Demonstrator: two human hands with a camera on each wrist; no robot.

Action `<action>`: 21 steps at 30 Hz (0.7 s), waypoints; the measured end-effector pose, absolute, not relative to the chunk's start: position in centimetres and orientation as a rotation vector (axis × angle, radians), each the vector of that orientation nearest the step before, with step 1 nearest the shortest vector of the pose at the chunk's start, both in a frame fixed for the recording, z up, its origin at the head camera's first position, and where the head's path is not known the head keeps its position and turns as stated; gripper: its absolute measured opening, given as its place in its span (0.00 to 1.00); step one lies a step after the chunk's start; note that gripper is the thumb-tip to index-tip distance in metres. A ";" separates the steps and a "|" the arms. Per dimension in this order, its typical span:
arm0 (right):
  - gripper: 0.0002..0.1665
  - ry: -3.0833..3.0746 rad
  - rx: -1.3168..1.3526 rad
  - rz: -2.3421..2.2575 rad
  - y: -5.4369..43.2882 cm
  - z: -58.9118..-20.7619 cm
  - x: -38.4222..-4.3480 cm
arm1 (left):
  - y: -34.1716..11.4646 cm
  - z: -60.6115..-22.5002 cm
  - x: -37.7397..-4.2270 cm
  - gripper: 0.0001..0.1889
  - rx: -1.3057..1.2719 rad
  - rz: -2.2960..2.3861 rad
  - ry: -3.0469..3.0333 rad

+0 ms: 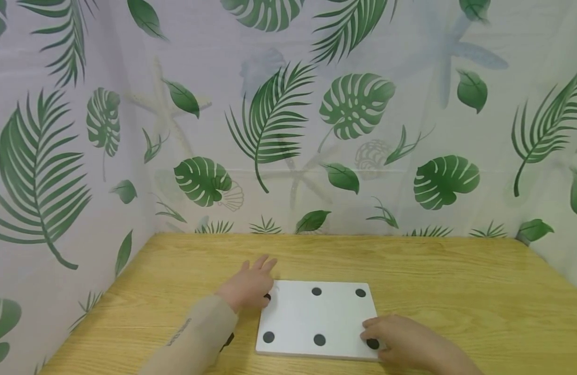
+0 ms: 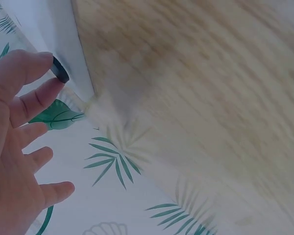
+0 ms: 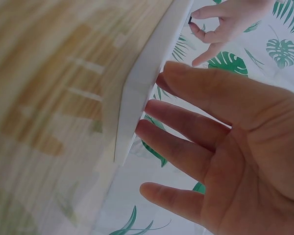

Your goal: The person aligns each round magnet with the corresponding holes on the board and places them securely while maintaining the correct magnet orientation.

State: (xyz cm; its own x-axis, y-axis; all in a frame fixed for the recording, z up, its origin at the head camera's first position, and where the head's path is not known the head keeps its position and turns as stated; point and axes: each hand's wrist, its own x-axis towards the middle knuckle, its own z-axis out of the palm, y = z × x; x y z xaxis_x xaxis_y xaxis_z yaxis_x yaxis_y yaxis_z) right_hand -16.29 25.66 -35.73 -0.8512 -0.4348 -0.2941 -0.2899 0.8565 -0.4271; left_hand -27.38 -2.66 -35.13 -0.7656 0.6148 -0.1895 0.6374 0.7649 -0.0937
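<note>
A white rectangular board lies flat on the wooden table, with several black discs along its two long sides. At the far left corner, my left hand pinches a black disc between thumb and index finger. The disc stands on edge in the left wrist view, close over the board, while the other fingers spread away. My right hand is at the near right corner, its fingertips resting at the board. Thumb and fingers lie around another black disc, partly covered in the head view.
The wood-grain table extends on all sides of the board. A white curtain printed with green leaves hangs behind it and along the left and right. A light sleeve covers the left forearm.
</note>
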 end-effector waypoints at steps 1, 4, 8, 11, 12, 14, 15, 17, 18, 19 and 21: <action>0.15 2.647 -0.539 -0.522 25.6 -35.7 -16.3 | -2.5 -35.2 -27.5 0.13 1.006 -0.226 2.814; 0.15 2.649 -0.547 -0.521 25.6 -35.6 -16.2 | -2.1 -35.2 -27.8 0.12 1.014 -0.223 2.818; 0.15 2.643 -0.526 -0.521 25.6 -35.6 -16.2 | -1.7 -35.5 -28.2 0.09 0.997 -0.206 2.830; 0.15 2.643 -0.521 -0.524 25.5 -35.8 -16.2 | -1.5 -35.8 -28.5 0.09 0.982 -0.197 2.843; 0.15 2.646 -0.525 -0.525 25.5 -35.8 -16.2 | -1.4 -35.9 -28.5 0.10 0.977 -0.200 2.846; 0.15 2.652 -0.537 -0.520 25.5 -36.0 -16.2 | -1.4 -36.1 -28.7 0.11 0.970 -0.207 2.852; 0.15 2.655 -0.537 -0.519 25.5 -36.0 -16.2 | -1.4 -36.1 -28.8 0.12 0.964 -0.205 2.857; 0.15 2.660 -0.537 -0.513 25.4 -36.2 -16.1 | -1.4 -36.3 -28.9 0.13 0.953 -0.202 2.863; 0.15 2.661 -0.535 -0.508 25.4 -36.2 -16.1 | -1.3 -36.4 -29.0 0.13 0.948 -0.196 2.864; 0.15 2.662 -0.531 -0.507 25.4 -36.3 -16.1 | -1.3 -36.4 -29.0 0.14 0.946 -0.188 2.866; 0.15 2.665 -0.525 -0.509 25.5 -36.4 -16.1 | -1.3 -36.4 -29.0 0.14 0.943 -0.174 2.872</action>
